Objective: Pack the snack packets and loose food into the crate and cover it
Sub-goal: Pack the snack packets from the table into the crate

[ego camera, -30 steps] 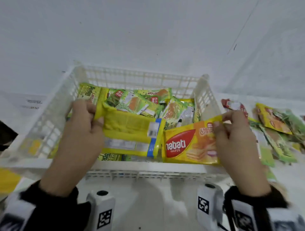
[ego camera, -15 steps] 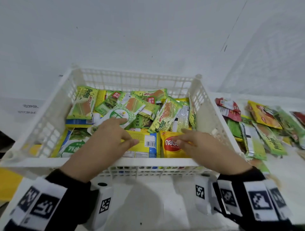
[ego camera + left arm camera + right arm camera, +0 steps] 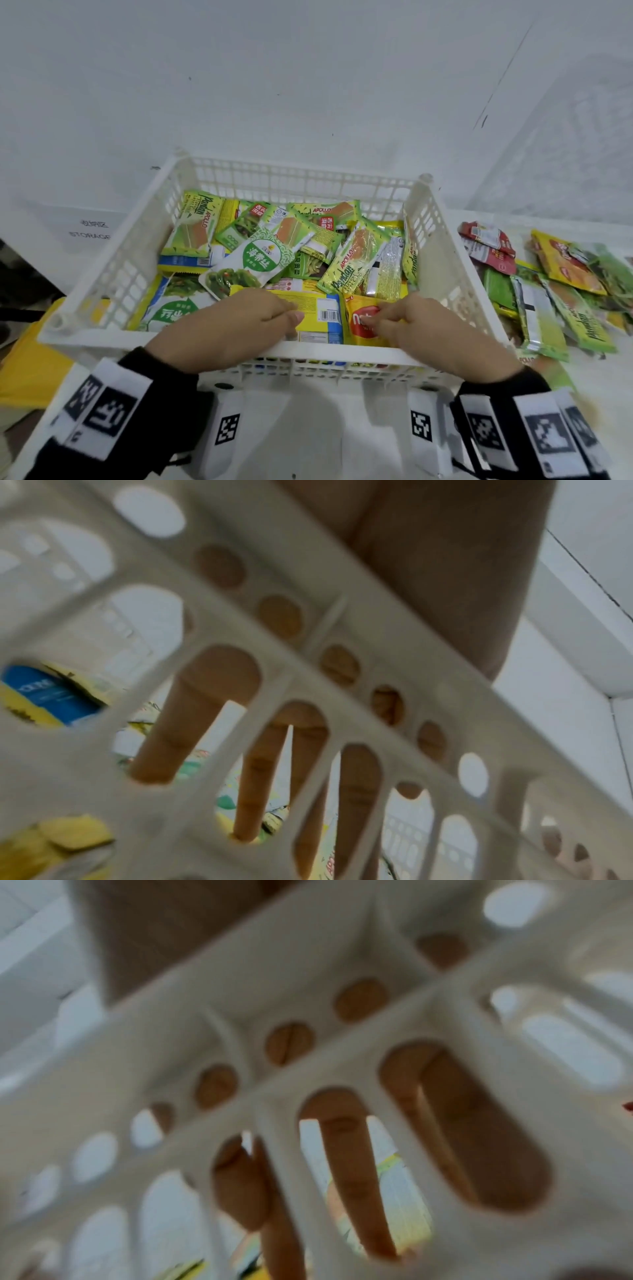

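A white lattice crate [image 3: 291, 174] holds several green and yellow snack packets. At its near wall lie a yellow-and-blue packet [image 3: 322, 310] and a yellow Nabati wafer packet [image 3: 359, 329], side by side. My left hand [image 3: 260, 315] rests flat on the yellow-and-blue packet. My right hand [image 3: 400, 318] presses its fingertips on the wafer packet. In the left wrist view, straight fingers [image 3: 192, 723] show through the crate wall [image 3: 308, 669]. The right wrist view, blurred, likewise shows straight fingers [image 3: 349, 1177] behind the crate wall [image 3: 171, 1042].
A pile of loose packets [image 3: 555, 291], red, yellow and green, lies on the white table right of the crate. A yellow object [image 3: 30, 363] sits low at the left. A paper sign [image 3: 89, 229] lies left of the crate. A white wall stands behind.
A second ago both hands held the two packets up over the near wall. The packets now lie in the crate's front, and the hands have let go and lie on them.
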Demonstrator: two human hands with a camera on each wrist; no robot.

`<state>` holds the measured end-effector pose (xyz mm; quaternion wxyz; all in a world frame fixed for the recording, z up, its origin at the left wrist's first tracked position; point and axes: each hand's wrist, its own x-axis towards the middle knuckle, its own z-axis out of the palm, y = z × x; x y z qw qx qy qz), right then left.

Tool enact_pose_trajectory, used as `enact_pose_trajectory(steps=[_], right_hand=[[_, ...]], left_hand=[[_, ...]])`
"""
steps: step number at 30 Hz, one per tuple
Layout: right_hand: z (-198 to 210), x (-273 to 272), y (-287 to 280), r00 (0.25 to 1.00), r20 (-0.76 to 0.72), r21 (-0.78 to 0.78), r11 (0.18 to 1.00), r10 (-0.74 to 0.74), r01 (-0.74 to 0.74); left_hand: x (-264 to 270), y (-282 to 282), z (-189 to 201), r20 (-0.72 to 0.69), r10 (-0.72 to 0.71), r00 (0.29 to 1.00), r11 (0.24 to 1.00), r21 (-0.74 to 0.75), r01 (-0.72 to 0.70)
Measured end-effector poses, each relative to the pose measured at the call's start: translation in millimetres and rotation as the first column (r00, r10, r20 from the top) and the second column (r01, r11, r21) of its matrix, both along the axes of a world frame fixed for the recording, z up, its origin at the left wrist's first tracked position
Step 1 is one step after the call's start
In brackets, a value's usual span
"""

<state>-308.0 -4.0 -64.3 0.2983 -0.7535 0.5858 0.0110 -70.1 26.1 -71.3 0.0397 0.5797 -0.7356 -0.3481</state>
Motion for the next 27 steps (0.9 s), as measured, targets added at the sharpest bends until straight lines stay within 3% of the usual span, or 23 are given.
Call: enact_pose_trajectory(steps=[3, 7, 9, 11, 13, 14, 16, 19, 22, 27], right_hand=[[6.8, -1.7, 12.1, 0.999, -0.007, -0.144, 0.989, 0.036, -0.037], [40.7, -9.1, 22.8, 0.938, -0.059, -0.098, 0.933, 0.342, -0.346], [65.0, -8.5, 29.6, 0.895, -0.138, -0.122, 0.889, 0.424, -0.44], [94.1, -2.7, 36.5, 0.867, -0.181, -0.325, 0.804, 0.464, -0.498], [117.4, 2.7, 29.8, 0.843, -0.126, -0.539, 0.678, 0.522, -0.5], [127.4, 10.0, 20.6, 0.843, -0.075, -0.566, 0.673, 0.533, -0.476], [139.7, 30.0, -6.8, 0.834, 0.04, -0.47, 0.747, 0.551, -0.471], [134.0, 64.4, -65.0, 0.855, -0.051, -0.306, 0.807, 0.517, -0.506], [101.2, 96.4, -110.7, 0.88, -0.078, -0.234, 0.849, 0.469, -0.473], [40.3, 129.0, -143.4, 0.914, -0.071, -0.152, 0.901, 0.4, -0.406]], left_hand=[[6.5, 9.0, 4.5, -0.099, 0.07, 0.993, 0.992, -0.093, -0.079], [25.7, 29.6, 38.1, -0.176, 0.083, 0.981, 0.969, -0.217, -0.12], [34.0, 39.1, 65.7, -0.211, 0.039, 0.977, 0.95, -0.295, -0.102], [37.7, 43.0, 92.8, -0.221, 0.019, 0.975, 0.932, -0.348, -0.097], [38.2, 38.0, 113.5, -0.233, 0.033, 0.972, 0.913, -0.388, -0.124], [38.1, 31.8, 121.2, -0.257, 0.051, 0.965, 0.911, -0.384, -0.151], [37.8, 12.1, 127.9, -0.287, 0.101, 0.953, 0.924, -0.328, -0.196], [39.9, -29.2, 120.1, -0.159, 0.183, 0.97, 0.932, -0.285, -0.223], [37.8, -71.8, 94.6, 0.084, 0.188, 0.979, 0.962, -0.216, -0.166], [30.8, -110.9, 45.1, 0.486, 0.103, 0.868, 0.992, 0.013, -0.125]])
